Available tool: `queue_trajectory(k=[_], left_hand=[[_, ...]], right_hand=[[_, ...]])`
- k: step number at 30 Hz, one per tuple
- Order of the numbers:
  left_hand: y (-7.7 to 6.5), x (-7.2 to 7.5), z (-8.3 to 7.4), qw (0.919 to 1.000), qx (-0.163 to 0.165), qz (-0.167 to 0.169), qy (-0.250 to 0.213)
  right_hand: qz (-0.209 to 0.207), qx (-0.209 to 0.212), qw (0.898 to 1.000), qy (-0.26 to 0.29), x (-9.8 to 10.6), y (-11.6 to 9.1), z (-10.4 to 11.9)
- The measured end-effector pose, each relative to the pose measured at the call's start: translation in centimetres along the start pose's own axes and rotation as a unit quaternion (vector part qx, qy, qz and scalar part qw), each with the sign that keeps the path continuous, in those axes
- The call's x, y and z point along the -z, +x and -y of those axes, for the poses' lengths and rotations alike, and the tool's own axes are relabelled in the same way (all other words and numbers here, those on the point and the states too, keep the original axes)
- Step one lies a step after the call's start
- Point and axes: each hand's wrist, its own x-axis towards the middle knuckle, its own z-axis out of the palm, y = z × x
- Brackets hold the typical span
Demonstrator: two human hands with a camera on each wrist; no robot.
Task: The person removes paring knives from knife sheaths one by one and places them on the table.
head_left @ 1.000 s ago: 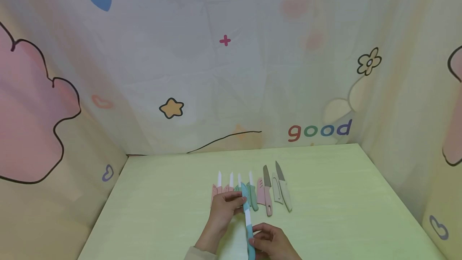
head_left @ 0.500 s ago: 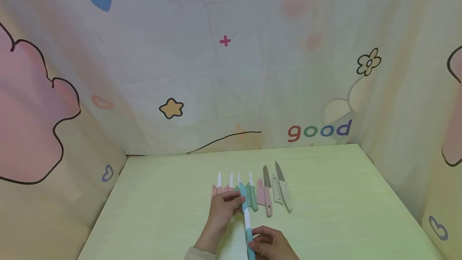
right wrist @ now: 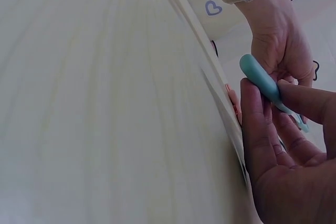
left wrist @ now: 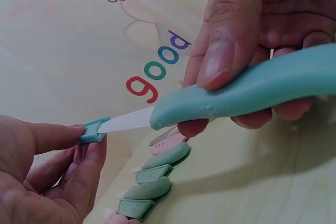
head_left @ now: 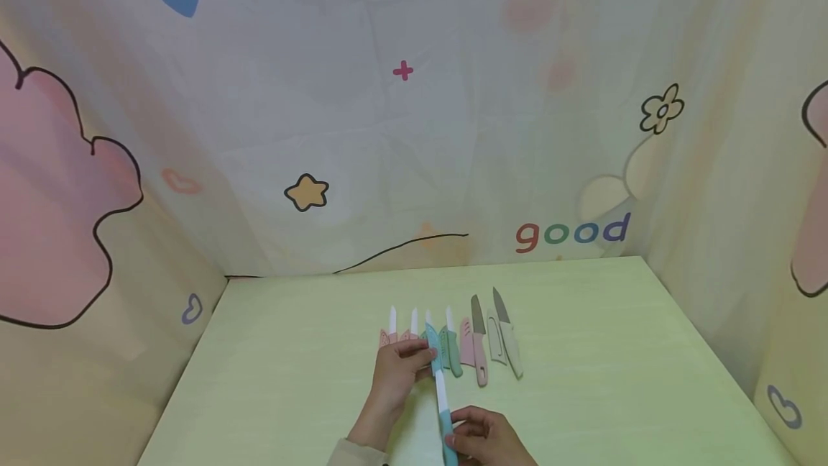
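Note:
My left hand point(head_left: 396, 372) pinches a turquoise knife sheath point(head_left: 434, 351) between thumb and fingers. My right hand point(head_left: 488, 437) grips the handle of a turquoise paring knife point(left wrist: 241, 93), thumb on top and fingers beneath. Between the two hands the white blade point(left wrist: 126, 120) lies bare for much of its length, its tip end at the sheath's mouth. Knife and sheath are held in line above the table, the handle toward the person. The right wrist view shows the handle's rounded butt end standing out past the right fingers.
Beyond the hands, knives lie in a row beside their sheaths: pink ones partly hidden by the left hand, a green knife point(head_left: 454, 351), a pink-handled knife point(head_left: 480, 358) and a cream-handled knife point(head_left: 511, 344). The pale table point(head_left: 614, 351) meets a printed curtain point(head_left: 414, 135) behind.
The left hand has drawn the sheath slightly left and away from the handle, so a little more white blade shows. The right hand has barely moved.

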Motion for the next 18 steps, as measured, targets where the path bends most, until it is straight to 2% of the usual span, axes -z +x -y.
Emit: queue_trajectory(k=[6, 18], left_hand=[[0.00, -0.01, -0.15, 1.0000, -0.003, -0.004, 0.000], [0.60, 0.51, 0.33, 0.9991, -0.010, -0.040, -0.009]], right_hand=[[-0.001, -0.003, 1.000, 0.000, 0.01, -0.01, -0.05], [-0.011, -0.023, 0.999, -0.033, 0.12, 0.09, -0.24]])
